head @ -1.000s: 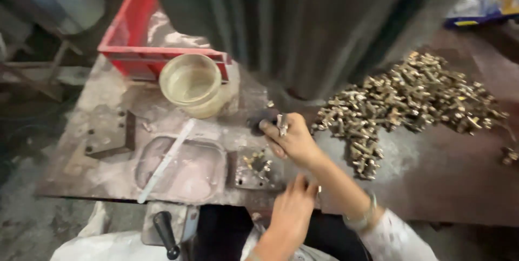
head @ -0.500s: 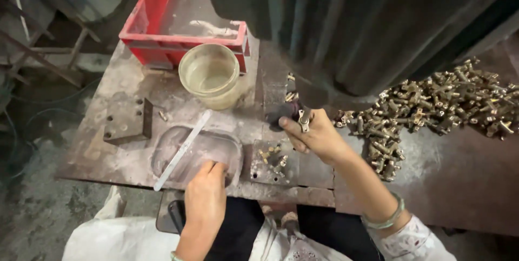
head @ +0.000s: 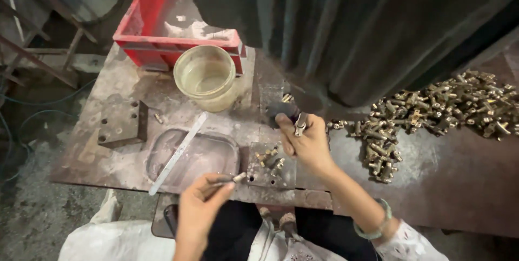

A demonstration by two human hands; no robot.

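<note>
Pinching a small brass fitting (head: 300, 125) in our right hand (head: 305, 142) beside the dark fixture (head: 282, 111), we are gripping a thin tool (head: 224, 179) in our left hand (head: 200, 204), seemingly mid-loading, with careful seating likely needed next.

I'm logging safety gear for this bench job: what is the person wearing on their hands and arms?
No gloves: both the left hand and right hand are bare. The right wrist carries a pale green bangle, and a white embroidered sleeve begins behind it. No sleeve shows on the left forearm.

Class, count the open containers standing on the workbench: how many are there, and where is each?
2. A red plastic crate stands at the far left edge; a round cream tub stands just in front of it. More may be hidden behind the dark curtain.
</note>
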